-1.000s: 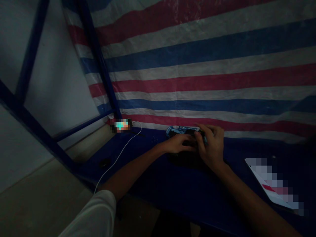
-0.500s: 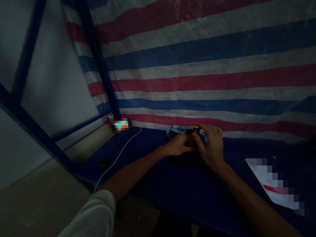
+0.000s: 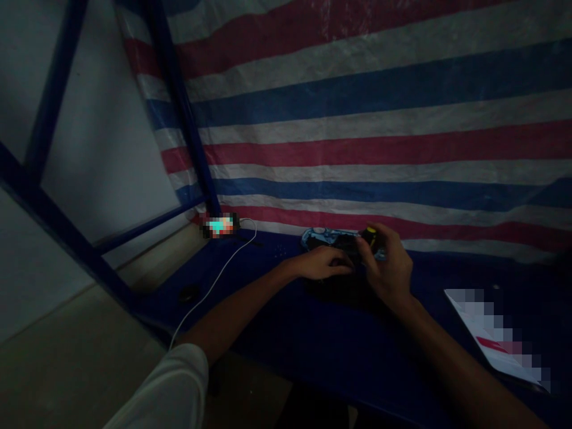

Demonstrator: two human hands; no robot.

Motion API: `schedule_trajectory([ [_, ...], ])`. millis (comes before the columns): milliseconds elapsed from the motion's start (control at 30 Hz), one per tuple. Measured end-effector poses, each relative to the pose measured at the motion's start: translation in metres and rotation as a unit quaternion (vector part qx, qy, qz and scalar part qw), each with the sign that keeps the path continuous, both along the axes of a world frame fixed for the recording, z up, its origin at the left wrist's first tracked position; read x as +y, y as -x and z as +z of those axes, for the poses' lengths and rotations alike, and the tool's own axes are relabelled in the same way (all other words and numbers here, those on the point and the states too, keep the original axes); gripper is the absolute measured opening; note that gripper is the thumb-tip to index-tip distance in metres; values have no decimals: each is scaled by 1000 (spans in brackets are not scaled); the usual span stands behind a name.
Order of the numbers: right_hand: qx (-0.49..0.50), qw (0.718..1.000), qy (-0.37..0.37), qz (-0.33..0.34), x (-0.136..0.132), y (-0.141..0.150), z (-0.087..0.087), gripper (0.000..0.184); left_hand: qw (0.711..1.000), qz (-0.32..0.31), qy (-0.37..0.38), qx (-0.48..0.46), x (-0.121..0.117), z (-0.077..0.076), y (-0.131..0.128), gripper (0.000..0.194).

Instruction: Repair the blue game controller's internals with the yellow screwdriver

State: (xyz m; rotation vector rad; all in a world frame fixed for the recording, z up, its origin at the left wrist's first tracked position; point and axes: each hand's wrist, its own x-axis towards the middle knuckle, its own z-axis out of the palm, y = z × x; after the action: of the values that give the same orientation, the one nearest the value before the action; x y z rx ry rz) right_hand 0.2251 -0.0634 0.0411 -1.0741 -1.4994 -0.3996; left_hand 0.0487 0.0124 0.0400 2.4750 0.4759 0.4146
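Observation:
A light-blue and black patterned long object lies near the back of the blue tabletop, partly behind my hands. My left hand is bent over a dark thing at its front edge; its fingers curl in, and what they grip is too dark to name. Between the thumb and fingers of my right hand is a small black-and-yellow object, upright above the right part of the patterned object. Its lower end is lost in shadow.
A lit phone with a white cable stands at the back left. A small dark round thing lies at the left. On the right is a white sheet-like object. Blue metal posts and a striped tarp border the table.
My right hand has moved slightly right with the black-and-yellow object, away from my left hand. More of that object shows. My left hand has barely moved.

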Motion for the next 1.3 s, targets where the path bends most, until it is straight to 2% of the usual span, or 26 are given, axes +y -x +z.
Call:
schedule_trajectory([
  [133,24,999,-15,-16,0,-1,1,34,1000,-7,7,3,-2,2,1,26],
  [233,49,998,-30,-15,-1,-2,-1,33,1000,-9,-1,-4,-6,3,0,20],
  [433,147,988,-52,15,-1,1,-4,40,999,34,-22,-22,1,15,6,12],
  [533,198,977,-62,40,-1,4,-2,40,998,52,-27,-30,12,23,28,11],
  [667,195,978,-58,37,1,5,-3,38,993,116,-22,-23,28,21,77,13],
  [800,185,982,-33,35,3,5,-10,39,973,224,-40,44,44,14,126,13],
  [900,175,984,-22,26,2,6,-12,38,952,280,-68,106,52,11,147,14],
  [1033,165,986,-22,21,2,6,-11,38,947,281,-58,142,57,8,152,11],
  [1200,154,987,-28,24,4,4,-13,38,951,247,-6,184,52,1,144,12],
  [1300,150,988,-20,22,5,3,-15,39,948,248,2,197,47,-1,139,14],
])
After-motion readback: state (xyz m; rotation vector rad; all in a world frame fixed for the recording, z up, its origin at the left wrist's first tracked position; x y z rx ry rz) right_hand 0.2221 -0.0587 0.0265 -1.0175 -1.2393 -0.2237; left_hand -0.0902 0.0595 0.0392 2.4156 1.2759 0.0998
